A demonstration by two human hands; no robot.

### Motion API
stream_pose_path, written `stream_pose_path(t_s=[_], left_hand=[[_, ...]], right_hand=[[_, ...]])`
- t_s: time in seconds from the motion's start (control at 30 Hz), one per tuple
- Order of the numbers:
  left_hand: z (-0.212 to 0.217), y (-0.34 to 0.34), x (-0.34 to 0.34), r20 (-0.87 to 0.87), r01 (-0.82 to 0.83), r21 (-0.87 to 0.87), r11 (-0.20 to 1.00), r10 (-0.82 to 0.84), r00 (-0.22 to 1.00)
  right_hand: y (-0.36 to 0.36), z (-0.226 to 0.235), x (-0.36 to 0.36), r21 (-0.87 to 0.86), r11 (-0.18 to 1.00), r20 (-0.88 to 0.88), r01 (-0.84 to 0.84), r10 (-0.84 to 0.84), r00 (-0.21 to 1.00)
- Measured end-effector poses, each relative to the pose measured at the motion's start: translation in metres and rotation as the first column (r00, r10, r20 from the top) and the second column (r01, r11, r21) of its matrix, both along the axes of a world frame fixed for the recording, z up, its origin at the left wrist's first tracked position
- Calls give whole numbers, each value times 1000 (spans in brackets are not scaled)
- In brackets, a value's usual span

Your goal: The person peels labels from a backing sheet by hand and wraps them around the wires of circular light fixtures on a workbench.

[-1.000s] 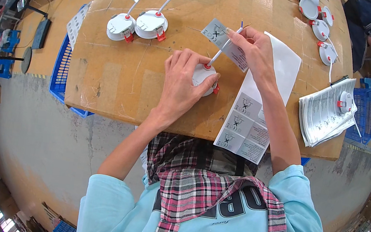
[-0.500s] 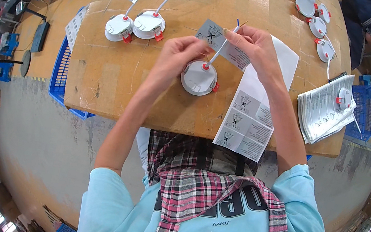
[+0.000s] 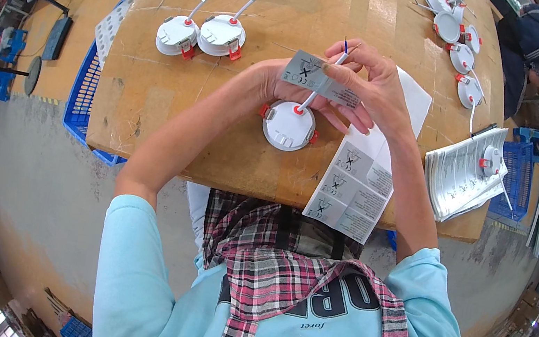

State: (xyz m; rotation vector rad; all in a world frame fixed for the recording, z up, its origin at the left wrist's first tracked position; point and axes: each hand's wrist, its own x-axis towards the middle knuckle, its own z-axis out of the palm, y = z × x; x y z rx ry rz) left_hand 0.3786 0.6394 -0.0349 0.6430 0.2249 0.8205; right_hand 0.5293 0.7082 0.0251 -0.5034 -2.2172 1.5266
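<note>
A round white downlight with red clips lies on the table in front of me, its white cable rising up to the right. A silver-grey printed label sits against that cable. With thumb and bent fingers, my right hand is closed on the label at the cable, below the bare wire ends. My left hand reaches behind the label and cable, its fingers stretched out below the right hand. The label hides part of the left hand. Under my right forearm lies a sheet of labels.
Two downlights with flag-like labels on their cables stand at the far left. More downlights line the far right. A paper pad with a pen and a small downlight lies at right. A blue crate is beside the table.
My left hand has gone from a pinch at the label's edge to reaching behind it with fingers stretched out. My right hand stays at the cable, now pressing on the label.
</note>
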Motion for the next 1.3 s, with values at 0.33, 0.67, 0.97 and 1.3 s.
stream_pose_path(t_s=[0.33,0.67,0.97,1.3], left_hand=[[8,-15,-22,-301,-413,-116,903,365,881],[22,-34,-28,-529,-612,133,779,578,621],[31,-45,-24,-617,-715,317,622,708,342],[34,-41,-23,-616,-699,376,608,728,301]], right_hand=[[-3,-3,6,166,982,-26,89,-86,996],[-10,-10,6,-32,982,-122,185,-188,975],[-15,-6,1,-192,947,-90,258,-279,956],[-8,-5,3,-182,957,-31,228,-237,971]])
